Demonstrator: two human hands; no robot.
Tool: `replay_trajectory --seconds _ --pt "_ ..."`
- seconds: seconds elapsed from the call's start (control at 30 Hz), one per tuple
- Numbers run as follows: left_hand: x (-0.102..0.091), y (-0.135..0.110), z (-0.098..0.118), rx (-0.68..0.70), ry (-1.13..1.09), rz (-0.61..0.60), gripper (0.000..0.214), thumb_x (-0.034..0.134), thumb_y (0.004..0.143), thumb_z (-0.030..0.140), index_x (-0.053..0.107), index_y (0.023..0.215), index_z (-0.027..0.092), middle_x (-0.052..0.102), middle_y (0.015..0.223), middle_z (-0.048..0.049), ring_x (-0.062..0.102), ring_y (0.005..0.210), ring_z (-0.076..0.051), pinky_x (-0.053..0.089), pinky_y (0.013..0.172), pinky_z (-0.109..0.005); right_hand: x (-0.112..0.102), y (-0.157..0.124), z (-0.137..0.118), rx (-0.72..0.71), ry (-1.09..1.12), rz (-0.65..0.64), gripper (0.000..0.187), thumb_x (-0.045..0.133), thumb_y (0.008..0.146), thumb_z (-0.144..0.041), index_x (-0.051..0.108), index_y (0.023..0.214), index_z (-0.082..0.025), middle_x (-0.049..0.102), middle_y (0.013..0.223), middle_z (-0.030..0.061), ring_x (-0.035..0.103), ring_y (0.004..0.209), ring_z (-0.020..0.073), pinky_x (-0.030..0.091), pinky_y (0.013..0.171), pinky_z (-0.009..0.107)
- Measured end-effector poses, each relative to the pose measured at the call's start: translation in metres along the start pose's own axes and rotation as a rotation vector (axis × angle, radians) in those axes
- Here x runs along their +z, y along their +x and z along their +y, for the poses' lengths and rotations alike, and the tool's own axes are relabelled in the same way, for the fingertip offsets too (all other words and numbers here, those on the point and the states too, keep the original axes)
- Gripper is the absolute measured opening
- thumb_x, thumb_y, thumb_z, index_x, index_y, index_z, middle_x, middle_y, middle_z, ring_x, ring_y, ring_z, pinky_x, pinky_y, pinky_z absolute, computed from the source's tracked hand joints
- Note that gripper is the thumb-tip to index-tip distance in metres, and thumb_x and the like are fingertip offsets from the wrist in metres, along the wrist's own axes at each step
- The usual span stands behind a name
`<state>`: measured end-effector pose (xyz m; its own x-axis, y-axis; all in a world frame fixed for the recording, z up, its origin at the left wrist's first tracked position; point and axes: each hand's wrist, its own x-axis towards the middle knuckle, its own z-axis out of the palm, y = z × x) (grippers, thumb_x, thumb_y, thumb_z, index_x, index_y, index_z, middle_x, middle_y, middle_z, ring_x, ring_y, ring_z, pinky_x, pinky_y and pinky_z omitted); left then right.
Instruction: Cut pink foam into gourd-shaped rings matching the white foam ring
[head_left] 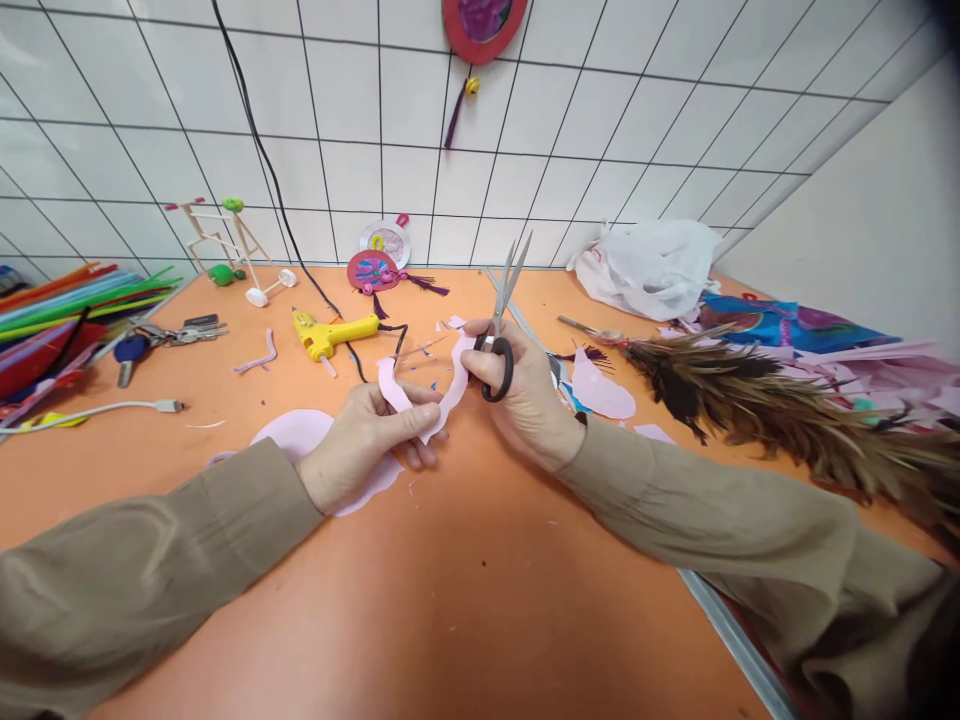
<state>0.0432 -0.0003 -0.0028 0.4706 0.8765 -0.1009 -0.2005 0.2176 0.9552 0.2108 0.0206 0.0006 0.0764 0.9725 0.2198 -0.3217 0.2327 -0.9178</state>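
Observation:
A curved strip of pink paper (452, 392) hangs in a V shape between my hands, above the orange table. My left hand (367, 440) pinches its low middle between thumb and fingers. In my right hand (529, 400) is a pair of scissors (507, 285) with black handles, blades pointing up and slightly apart. The thumb and a finger of that hand also seem to hold the strip's right end. Under my left hand and wrist lie rounded pink paper pieces (300, 432), partly hidden by the hand and sleeve.
A yellow glue gun (334, 333) with a black cord lies behind my left hand. Keys (172, 335), a white cable (112, 408) and coloured sticks (82, 300) are at left. A brown feather duster (750, 400), pink scraps (600, 388) and a white plastic bag (649, 268) are at right.

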Motion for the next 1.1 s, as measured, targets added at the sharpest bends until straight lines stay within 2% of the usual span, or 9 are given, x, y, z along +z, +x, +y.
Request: replay_trajectory --seconds 0.2,0.4,0.57,0.7,0.87,0.97,1.1 --pt "-0.001 0.002 -0.003 -0.003 -0.005 0.042 0.016 0.079 0.070 0.024 0.068 0.079 0.015 0.062 0.052 0.0015 0.055 0.046 -0.009 0.044 0.050 -0.021 -0.003 0.000 0.001 0.011 0.017 0.004 0.031 0.071 0.061 -0.015 0.060 0.090 -0.020 0.054 0.064 -0.0077 0.046 0.059 0.0089 0.034 0.057 0.025" --pt "-0.001 0.002 -0.003 0.021 -0.024 0.077 0.008 0.075 0.073 0.022 0.068 0.074 0.017 0.056 0.045 0.0040 0.047 0.042 -0.006 0.037 0.045 -0.018 -0.005 -0.004 0.000 0.014 -0.010 -0.018 0.028 0.068 0.063 -0.017 0.059 0.089 -0.021 0.055 0.064 -0.0081 0.050 0.059 0.0092 0.038 0.061 0.026" --pt "0.000 0.002 -0.001 0.056 -0.054 0.120 0.011 0.075 0.071 0.020 0.066 0.066 0.017 0.051 0.044 0.0057 0.043 0.039 -0.004 0.033 0.042 -0.016 -0.006 -0.009 0.000 0.039 -0.043 -0.048 0.028 0.069 0.065 -0.020 0.058 0.091 -0.022 0.058 0.066 -0.0074 0.052 0.059 0.0099 0.041 0.063 0.028" --pt "-0.002 0.002 -0.001 0.070 -0.054 0.138 0.021 0.076 0.073 0.025 0.061 0.060 0.016 0.058 0.050 0.0027 0.049 0.041 -0.006 0.037 0.043 -0.018 -0.007 -0.010 0.001 0.066 -0.052 -0.044 0.030 0.070 0.064 -0.022 0.057 0.092 -0.022 0.058 0.066 -0.0074 0.054 0.058 0.0100 0.039 0.060 0.027" --pt "-0.001 0.001 0.000 0.051 -0.058 0.150 0.019 0.081 0.068 0.028 0.067 0.069 0.015 0.068 0.065 -0.0014 0.056 0.046 -0.008 0.043 0.045 -0.019 -0.009 -0.010 0.004 0.069 -0.043 -0.048 0.031 0.072 0.064 -0.023 0.057 0.092 -0.021 0.059 0.067 -0.0069 0.053 0.060 0.0097 0.040 0.063 0.027" --pt "-0.001 0.002 0.001 0.052 -0.100 0.123 0.018 0.083 0.065 0.024 0.069 0.073 0.015 0.065 0.059 0.0016 0.055 0.046 -0.007 0.042 0.047 -0.018 -0.008 -0.011 0.004 0.068 -0.038 -0.046 0.031 0.072 0.066 -0.023 0.057 0.093 -0.021 0.059 0.066 -0.0067 0.053 0.061 0.0099 0.041 0.064 0.027" --pt "-0.002 0.002 0.003 0.069 -0.088 0.111 0.018 0.079 0.068 0.024 0.066 0.064 0.013 0.061 0.053 0.0013 0.052 0.045 -0.006 0.040 0.047 -0.017 -0.006 -0.011 0.004 0.090 -0.049 -0.030 0.030 0.072 0.066 -0.023 0.058 0.092 -0.020 0.057 0.064 -0.0070 0.054 0.059 0.0098 0.041 0.061 0.026"
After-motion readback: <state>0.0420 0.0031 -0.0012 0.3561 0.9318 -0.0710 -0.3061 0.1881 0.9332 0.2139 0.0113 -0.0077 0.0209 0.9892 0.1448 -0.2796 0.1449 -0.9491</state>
